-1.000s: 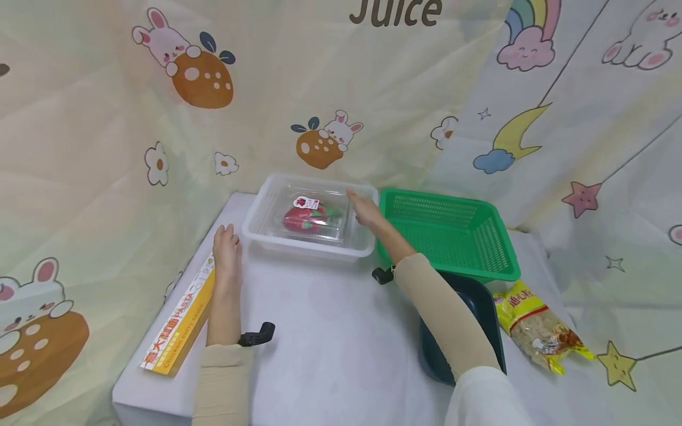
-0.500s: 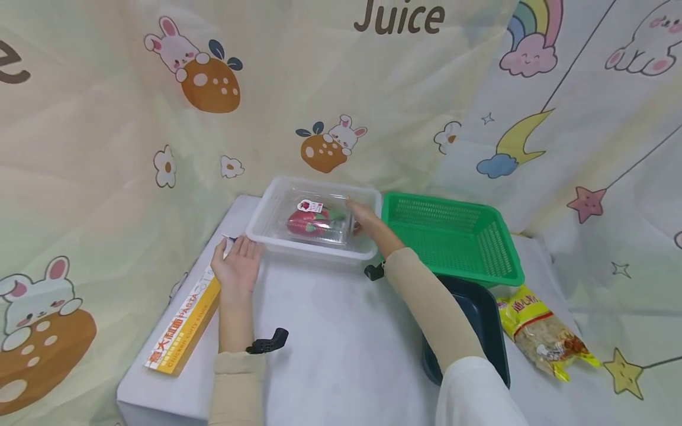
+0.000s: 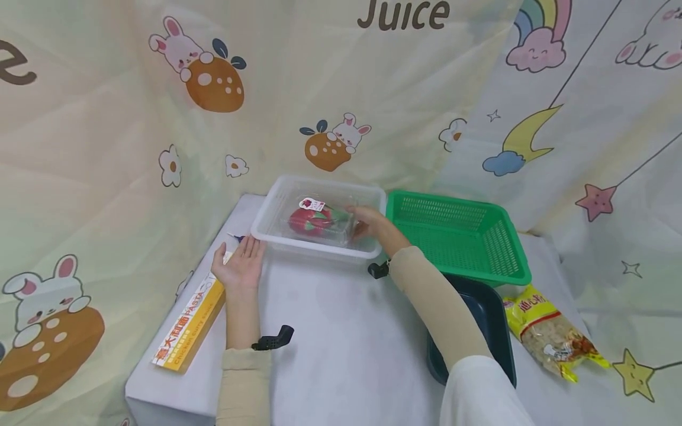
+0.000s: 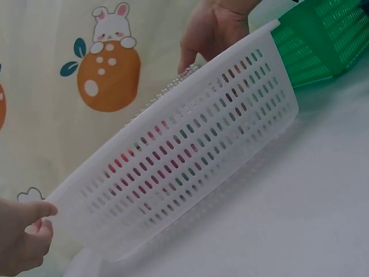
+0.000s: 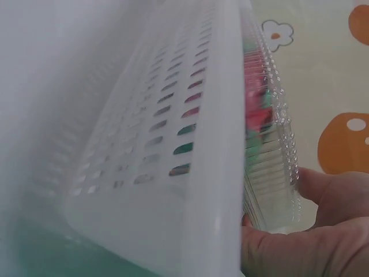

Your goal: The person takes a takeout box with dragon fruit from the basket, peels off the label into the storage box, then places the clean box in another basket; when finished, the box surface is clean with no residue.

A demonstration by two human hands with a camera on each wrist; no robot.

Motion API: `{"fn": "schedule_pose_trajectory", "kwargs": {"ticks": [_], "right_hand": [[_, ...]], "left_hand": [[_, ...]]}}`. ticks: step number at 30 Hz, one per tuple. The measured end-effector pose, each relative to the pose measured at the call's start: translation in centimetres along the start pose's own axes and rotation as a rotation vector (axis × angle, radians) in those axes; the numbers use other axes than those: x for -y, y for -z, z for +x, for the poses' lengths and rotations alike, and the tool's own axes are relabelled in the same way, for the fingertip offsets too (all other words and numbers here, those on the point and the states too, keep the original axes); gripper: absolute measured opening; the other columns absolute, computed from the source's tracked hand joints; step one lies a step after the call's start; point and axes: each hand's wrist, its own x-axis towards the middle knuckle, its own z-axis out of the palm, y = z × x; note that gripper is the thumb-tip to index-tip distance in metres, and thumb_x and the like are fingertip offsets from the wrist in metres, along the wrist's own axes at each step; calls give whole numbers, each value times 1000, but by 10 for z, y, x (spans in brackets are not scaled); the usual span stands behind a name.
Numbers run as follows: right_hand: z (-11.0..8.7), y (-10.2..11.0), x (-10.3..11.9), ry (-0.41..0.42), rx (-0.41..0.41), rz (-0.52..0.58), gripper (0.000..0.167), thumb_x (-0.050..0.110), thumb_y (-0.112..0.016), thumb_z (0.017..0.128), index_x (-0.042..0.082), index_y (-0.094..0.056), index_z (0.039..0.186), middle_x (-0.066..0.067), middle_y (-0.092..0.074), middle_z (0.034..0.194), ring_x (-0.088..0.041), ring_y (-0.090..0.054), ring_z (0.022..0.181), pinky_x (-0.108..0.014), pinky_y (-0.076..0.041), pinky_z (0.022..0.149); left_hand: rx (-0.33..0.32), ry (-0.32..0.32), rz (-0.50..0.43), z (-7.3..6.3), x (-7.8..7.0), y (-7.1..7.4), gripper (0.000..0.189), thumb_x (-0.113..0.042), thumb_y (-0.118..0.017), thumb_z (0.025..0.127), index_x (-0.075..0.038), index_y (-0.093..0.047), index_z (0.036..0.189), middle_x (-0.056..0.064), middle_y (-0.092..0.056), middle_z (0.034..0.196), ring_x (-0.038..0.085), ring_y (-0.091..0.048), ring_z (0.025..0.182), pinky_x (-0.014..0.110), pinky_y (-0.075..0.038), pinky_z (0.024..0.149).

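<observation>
A white perforated basket stands at the back of the table, and in it lies a clear plastic clamshell box with red and green dragon fruit and a label. My right hand reaches over the basket's right side and grips the clamshell box by its right end. In the right wrist view, thumb and fingers are at the edge of the clear plastic. My left hand is palm up, its fingertips at the basket's front left corner. The left wrist view shows these fingers right at the rim.
A yellow and white pasta box lies under the left hand's side. To the right are a green basket, a dark blue tray partly behind the right arm, and a yellow food bag. A patterned cloth hangs behind.
My left hand has turned palm up and moved right from the pasta box to the white basket's corner. My right hand has closed from a pointing pose onto the clamshell box's end.
</observation>
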Motion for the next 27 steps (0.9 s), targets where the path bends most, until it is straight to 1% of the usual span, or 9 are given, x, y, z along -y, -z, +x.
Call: {"fn": "schedule_pose_trajectory", "kwargs": {"ticks": [4, 7, 11, 14, 16, 20, 23, 27], "right_hand": [[-4, -4, 3, -17, -11, -25, 69, 37, -55, 108, 6, -27, 163, -40, -30, 157, -62, -51, 129, -65, -55, 98], [-9, -5, 8, -27, -35, -56, 69, 40, -57, 107, 7, -31, 162, -38, -39, 152, -57, -59, 122, -62, -58, 95], [-14, -2, 11, -31, -51, -75, 69, 43, -58, 106, 8, -33, 160, -36, -47, 145, -50, -64, 118, -56, -61, 93], [-20, 2, 13, -13, -47, -73, 69, 43, -58, 106, 8, -33, 159, -34, -50, 142, -48, -66, 117, -54, -63, 89], [-25, 4, 15, 3, -32, -67, 69, 42, -59, 106, 7, -32, 159, -34, -51, 142, -48, -66, 117, -54, -63, 89], [-35, 8, 18, 28, -1, -60, 71, 41, -59, 106, 5, -29, 159, -36, -51, 140, -50, -65, 117, -58, -61, 92], [-43, 10, 20, 34, 19, -47, 74, 41, -60, 105, 5, -26, 160, -36, -48, 142, -50, -64, 119, -60, -57, 97], [-52, 15, 23, 38, 31, -34, 79, 42, -61, 105, 3, -21, 161, -38, -46, 145, -51, -63, 121, -61, -57, 98]], "left_hand": [[7, -7, -19, 3, 0, 4, 89, -27, -63, 95, -17, -13, 169, 4, -20, 172, 23, -20, 159, 47, -26, 128], [17, -16, -21, 6, 0, 6, 89, -26, -64, 95, -17, -14, 169, 5, -22, 172, 23, -22, 158, 49, -28, 127], [21, -19, -23, 9, 1, 8, 89, -24, -63, 95, -17, -14, 169, 6, -22, 172, 23, -22, 159, 49, -27, 128], [2, -15, -31, 9, 1, 6, 88, -24, -63, 94, -16, -16, 168, 5, -22, 171, 22, -20, 159, 47, -25, 128], [-14, -16, -33, 8, 2, 6, 87, -25, -63, 94, -15, -18, 168, 5, -23, 171, 22, -21, 159, 47, -25, 129], [-31, -17, -49, 8, 0, 6, 86, -27, -63, 94, -15, -19, 168, 6, -26, 170, 23, -23, 158, 48, -26, 128], [-31, -15, -61, 8, -1, 7, 87, -27, -64, 94, -15, -19, 168, 7, -27, 169, 24, -25, 157, 50, -28, 127], [-37, -14, -66, 8, -2, 6, 85, -28, -62, 96, -16, -19, 168, 8, -27, 169, 25, -26, 157, 51, -29, 127]]}}
